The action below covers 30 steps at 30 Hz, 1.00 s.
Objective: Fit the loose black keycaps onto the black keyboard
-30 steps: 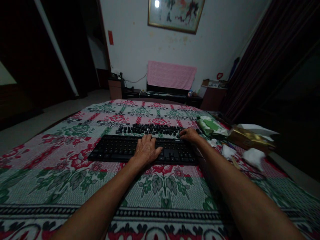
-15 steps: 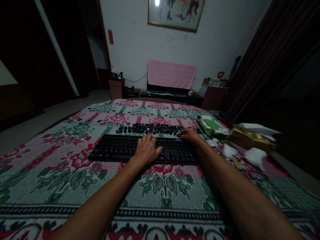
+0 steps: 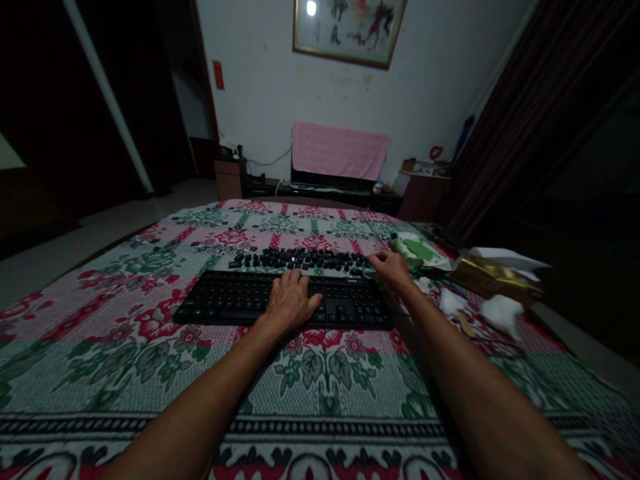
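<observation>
A black keyboard (image 3: 220,293) with its keycaps off in most places lies across the patterned cloth. My left hand (image 3: 290,299) rests on the middle of it, palm down with fingers spread. Behind the keyboard, several loose black keycaps (image 3: 320,259) form a long low heap. My right hand (image 3: 393,268) is at the heap's right end, past the keyboard's far right corner. Its thumb and fingertips are pinched together; whatever is between them is too small and dark to make out.
On the right lie a green and white tissue pack (image 3: 420,252), a gold box (image 3: 487,275) and crumpled white tissues (image 3: 501,313). The flowered cloth (image 3: 150,373) covers the whole table. Beyond it a pink towel (image 3: 340,150) hangs over a dark screen.
My right hand has moved a little to the right, away from the keyboard's far edge. My left hand stays on the keyboard. The view has shifted slightly.
</observation>
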Available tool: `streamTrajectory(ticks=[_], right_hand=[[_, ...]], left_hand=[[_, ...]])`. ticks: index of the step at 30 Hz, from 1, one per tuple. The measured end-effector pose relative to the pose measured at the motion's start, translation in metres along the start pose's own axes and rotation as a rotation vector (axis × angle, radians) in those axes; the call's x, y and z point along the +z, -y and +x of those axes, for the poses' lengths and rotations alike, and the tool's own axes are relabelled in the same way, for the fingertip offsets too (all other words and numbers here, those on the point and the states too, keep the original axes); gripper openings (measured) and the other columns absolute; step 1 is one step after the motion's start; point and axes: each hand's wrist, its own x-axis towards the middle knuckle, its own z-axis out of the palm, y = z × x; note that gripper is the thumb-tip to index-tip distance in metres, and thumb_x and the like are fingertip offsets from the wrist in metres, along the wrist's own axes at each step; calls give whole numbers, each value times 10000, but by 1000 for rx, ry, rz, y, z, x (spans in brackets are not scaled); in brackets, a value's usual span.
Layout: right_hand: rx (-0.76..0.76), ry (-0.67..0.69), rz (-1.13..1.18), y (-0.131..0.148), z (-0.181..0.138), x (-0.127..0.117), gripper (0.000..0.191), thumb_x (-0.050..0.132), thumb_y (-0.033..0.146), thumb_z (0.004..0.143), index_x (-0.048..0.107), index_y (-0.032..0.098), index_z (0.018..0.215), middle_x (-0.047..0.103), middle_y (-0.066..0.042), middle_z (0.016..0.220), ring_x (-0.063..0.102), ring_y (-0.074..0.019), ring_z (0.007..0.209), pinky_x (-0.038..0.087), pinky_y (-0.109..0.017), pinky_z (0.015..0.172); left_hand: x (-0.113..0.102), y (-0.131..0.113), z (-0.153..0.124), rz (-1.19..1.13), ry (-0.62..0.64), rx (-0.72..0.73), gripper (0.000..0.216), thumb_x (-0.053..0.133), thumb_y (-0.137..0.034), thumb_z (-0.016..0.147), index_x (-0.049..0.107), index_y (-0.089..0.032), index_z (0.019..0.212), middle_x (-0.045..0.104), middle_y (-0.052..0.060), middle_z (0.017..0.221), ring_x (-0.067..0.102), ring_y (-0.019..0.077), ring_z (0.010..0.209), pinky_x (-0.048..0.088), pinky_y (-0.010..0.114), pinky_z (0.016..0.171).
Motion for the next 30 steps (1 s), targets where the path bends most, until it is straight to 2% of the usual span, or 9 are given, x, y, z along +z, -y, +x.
streamTrajectory(ticks=[2, 3, 7, 12, 17, 30], right_hand=[[21, -79, 60, -2, -5, -6, 337, 444, 343, 821, 711, 157, 908, 717, -60, 876, 649, -196, 832, 469, -246, 734], [4, -75, 78, -2, -7, -7, 325, 447, 326, 821, 708, 164, 926, 717, -53, 892, 648, -190, 843, 468, -241, 741], [-109, 114, 39, -1, -7, -3, 264, 564, 259, 763, 698, 195, 982, 714, -21, 952, 646, -161, 884, 461, -215, 774], [-104, 235, -12, 3, 6, 13, 247, 701, 234, 635, 727, 214, 880, 728, 2, 837, 662, -162, 793, 474, -201, 696], [-94, 280, -38, 1, 11, 21, 241, 686, 209, 643, 732, 213, 880, 727, 2, 821, 661, -162, 784, 476, -197, 673], [-112, 347, -23, 1, 15, 15, 185, 698, 169, 615, 741, 199, 792, 728, 7, 775, 664, -153, 746, 489, -190, 666]], left_hand=[[0, 0, 0, 5, -2, 0, 440, 425, -492, 841, 534, -170, 1121, 490, 123, 1217, 399, 276, 1149, 333, 409, 948], [0, 0, 0, 7, -6, 2, 440, 425, -492, 841, 536, -169, 1119, 491, 123, 1218, 402, 275, 1146, 334, 408, 946], [2, 1, -1, 16, -27, 12, 438, 427, -487, 841, 537, -165, 1116, 491, 124, 1222, 400, 276, 1152, 335, 405, 945], [3, 2, 0, 14, -22, 11, 439, 424, -492, 841, 537, -165, 1112, 493, 118, 1222, 401, 277, 1152, 337, 403, 947], [1, 1, -1, 1, -18, 14, 424, 426, -495, 839, 540, -169, 1085, 500, 115, 1197, 408, 271, 1137, 337, 400, 941], [-1, 0, -1, 0, -13, 9, 428, 435, -484, 839, 534, -172, 1115, 499, 120, 1200, 402, 276, 1146, 333, 408, 944]])
